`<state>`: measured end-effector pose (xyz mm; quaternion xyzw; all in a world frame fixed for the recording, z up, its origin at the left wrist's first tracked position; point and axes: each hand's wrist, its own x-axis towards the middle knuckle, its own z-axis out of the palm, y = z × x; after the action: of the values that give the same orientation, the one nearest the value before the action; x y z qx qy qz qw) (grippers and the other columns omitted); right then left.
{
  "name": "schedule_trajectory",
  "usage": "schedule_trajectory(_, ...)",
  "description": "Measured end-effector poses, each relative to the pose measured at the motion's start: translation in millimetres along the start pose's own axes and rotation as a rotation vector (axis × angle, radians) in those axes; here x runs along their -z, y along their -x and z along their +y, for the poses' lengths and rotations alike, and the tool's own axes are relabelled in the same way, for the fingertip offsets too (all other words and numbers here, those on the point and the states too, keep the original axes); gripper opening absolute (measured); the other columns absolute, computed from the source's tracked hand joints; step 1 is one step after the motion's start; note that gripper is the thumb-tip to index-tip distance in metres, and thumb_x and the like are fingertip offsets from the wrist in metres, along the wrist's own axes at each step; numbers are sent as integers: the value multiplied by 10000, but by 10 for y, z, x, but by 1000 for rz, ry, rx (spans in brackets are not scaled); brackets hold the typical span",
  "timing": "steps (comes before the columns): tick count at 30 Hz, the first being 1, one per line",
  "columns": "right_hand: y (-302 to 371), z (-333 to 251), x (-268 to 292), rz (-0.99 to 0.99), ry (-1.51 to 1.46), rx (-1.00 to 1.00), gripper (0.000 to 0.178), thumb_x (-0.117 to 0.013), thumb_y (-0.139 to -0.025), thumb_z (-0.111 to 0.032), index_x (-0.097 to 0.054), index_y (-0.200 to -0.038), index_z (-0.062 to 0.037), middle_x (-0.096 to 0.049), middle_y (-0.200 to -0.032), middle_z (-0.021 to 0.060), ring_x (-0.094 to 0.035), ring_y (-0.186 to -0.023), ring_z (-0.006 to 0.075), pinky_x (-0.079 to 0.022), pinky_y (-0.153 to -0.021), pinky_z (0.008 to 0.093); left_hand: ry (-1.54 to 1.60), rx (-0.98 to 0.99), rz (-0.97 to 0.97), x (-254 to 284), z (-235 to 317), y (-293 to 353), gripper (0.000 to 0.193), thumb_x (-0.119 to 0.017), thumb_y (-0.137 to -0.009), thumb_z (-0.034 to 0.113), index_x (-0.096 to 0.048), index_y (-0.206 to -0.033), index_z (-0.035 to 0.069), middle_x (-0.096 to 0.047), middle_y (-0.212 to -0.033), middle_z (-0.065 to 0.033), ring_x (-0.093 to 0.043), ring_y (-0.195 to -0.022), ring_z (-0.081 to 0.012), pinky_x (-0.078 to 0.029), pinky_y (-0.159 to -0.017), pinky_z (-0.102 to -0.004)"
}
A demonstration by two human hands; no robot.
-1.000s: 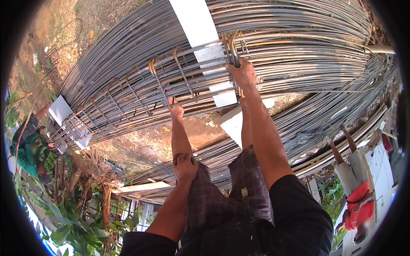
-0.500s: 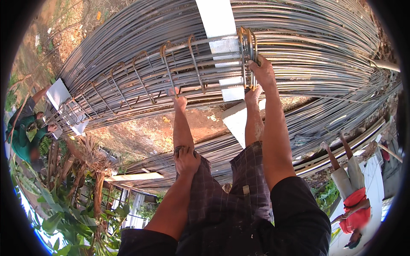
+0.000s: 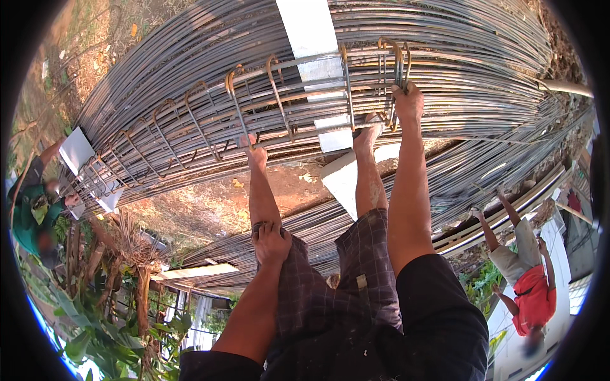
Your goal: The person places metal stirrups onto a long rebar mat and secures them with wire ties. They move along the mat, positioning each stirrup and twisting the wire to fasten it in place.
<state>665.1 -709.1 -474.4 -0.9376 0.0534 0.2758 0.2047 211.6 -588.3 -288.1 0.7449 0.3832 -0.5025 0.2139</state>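
Note:
A long rebar cage (image 3: 210, 130) of straight bars and rusty-cornered rectangular stirrups lies over a pile of steel rods. My right hand (image 3: 408, 101) is closed on a small bunch of stirrups (image 3: 399, 60) towards the cage's right end. Left of that bunch, a single stirrup (image 3: 347, 89) stands around the bars beside the white strip. My left hand (image 3: 272, 242) rests over my left knee, holding nothing, its fingers bent over it. My bare feet are at the cage's near side, partly hidden by its bars.
Many long steel rods (image 3: 470, 76) spread beneath the cage, with another pile (image 3: 470, 174) behind my legs. A white board strip (image 3: 308, 32) crosses the rods. A person in green (image 3: 32, 213) sits at the cage's far-left end; another in red (image 3: 534, 301) stands at the lower right. Plants (image 3: 82, 317) grow lower left.
My right hand has slid the bunched stirrups to the right along the bars. One stirrup now stands apart, left of the bunch. My left hand has stayed on the knee.

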Motion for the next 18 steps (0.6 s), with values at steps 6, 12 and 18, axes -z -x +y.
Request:
schedule_trajectory(6, -17, 33, 61, 34, -39, -25, 231, -741, -853, -261, -701, -916, -42, -698, -751, 80, -638, -685, 206, -488, -670, 372, 28, -8, 48, -61, -46, 10, 376, -591, -866, 343, -683, -1132, 94, -612, -1269, -102, -524, -1240, -294, -361, -1079, -486)
schedule_trajectory(12, 68, -241, 204, -22, 109, -58, 301, -748, -831, -322, -736, -1031, -97, -732, -916, 125, -689, -866, 278, -509, -785, 400, 38, 7, -30, -79, -24, 38, 444, -557, -883, 370, -664, -1197, 76, -574, -1363, -103, -482, -1302, -267, -328, -1103, -491)
schedule_trajectory(18, -537, 495, 691, 32, -307, -280, 323, -782, -834, -289, -739, -1050, -52, -705, -814, 58, -595, -654, 87, -456, -570, 272, 31, -3, 10, -72, -55, 115, 391, -595, -868, 351, -680, -1145, 88, -609, -1292, -110, -517, -1254, -291, -355, -1094, -474)
